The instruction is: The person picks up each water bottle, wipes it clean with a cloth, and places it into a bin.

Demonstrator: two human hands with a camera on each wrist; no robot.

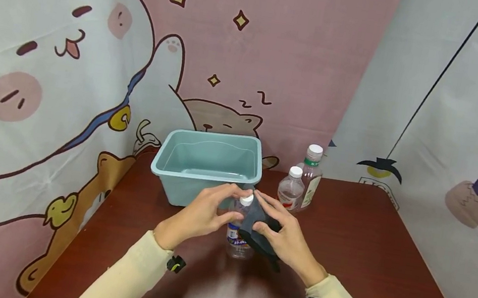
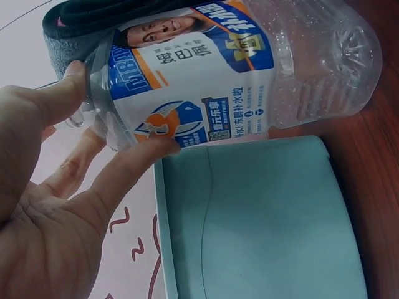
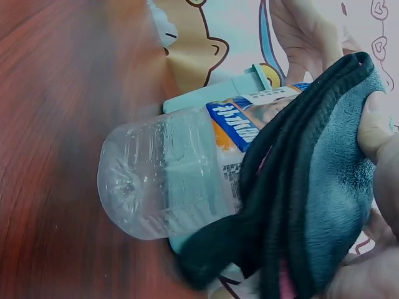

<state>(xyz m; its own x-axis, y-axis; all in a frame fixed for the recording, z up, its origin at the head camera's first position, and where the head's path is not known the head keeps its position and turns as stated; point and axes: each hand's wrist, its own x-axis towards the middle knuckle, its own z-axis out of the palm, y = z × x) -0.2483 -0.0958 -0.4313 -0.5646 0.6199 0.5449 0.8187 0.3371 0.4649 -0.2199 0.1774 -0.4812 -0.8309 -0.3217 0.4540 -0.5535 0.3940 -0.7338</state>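
Note:
A clear plastic bottle (image 1: pixel 239 251) with a white cap and a blue, white and orange label is upright in front of the person. The left hand (image 1: pixel 207 209) holds its upper part, with the thumb and a finger on either side in the left wrist view. The right hand (image 1: pixel 286 232) grips a folded dark grey cloth (image 3: pixel 340 168) with black edging. That cloth lies against the bottle's right side and covers part of the label (image 2: pixel 193 81). Whether the bottle's base touches the table cannot be told.
Just behind the hands stands a light teal plastic bin (image 1: pixel 205 178). To its right are a small white-capped bottle (image 1: pixel 290 189) and a taller bottle (image 1: pixel 312 172) with a green neck band. All rest on a reddish-brown table (image 1: pixel 366 258) against a cartoon-printed curtain (image 1: pixel 307 52).

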